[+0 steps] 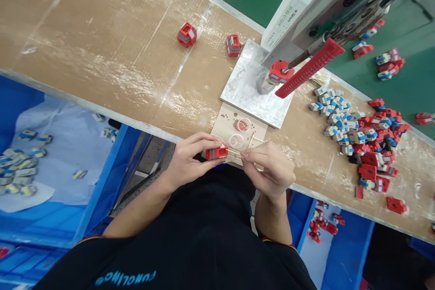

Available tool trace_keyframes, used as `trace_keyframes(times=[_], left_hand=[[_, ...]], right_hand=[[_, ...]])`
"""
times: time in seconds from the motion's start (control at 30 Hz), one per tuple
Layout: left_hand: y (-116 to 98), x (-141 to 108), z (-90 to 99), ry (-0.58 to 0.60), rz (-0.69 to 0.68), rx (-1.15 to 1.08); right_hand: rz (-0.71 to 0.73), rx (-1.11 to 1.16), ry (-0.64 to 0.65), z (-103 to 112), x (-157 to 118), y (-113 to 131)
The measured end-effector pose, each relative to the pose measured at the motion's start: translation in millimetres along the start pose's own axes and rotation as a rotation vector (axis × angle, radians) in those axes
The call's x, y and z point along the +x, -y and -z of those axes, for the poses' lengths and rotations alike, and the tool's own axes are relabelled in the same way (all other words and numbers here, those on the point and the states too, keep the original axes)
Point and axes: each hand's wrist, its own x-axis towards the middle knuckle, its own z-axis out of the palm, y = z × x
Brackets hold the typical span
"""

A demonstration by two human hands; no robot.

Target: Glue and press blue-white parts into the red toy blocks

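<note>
My left hand holds a small red and grey toy piece between thumb and fingers at the table's near edge. Pinched in my right hand is a thin wooden stick, whose tip touches or nearly touches the right end of the piece. Just beyond the hands lies a beige board with two small round clear dishes; one dish looks reddish inside, the other clear. Another thin stick rests on the board beside them.
A metal press with a red handle stands on a metal plate, a red piece under it. Two red pieces sit farther left. Piles of red parts and grey parts lie right. Blue bins flank me below the table.
</note>
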Motion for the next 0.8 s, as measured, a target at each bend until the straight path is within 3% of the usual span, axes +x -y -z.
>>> trace_keyframes(times=[0.27,0.47,0.6,0.8], left_hand=[[0.9,0.3,-1.2,-0.007,0.011,-0.018],[6.2,-3.3,0.3,-0.053,0.081,-0.077],[11.7,-7.4,3.4,-0.086,0.201,-0.155],[14.2,-8.9,8.6,-0.095,0.265,-0.181]], right_hand=[[0.023,0.018,0.027,0.1,0.1,2.9],[-0.105,-0.040,-0.168,18.6,-8.8,-14.7],[-0.142,-0.096,0.046,23.3,-11.9,-26.7],[-0.128,-0.194,0.305,8.3,-9.5,-27.3]])
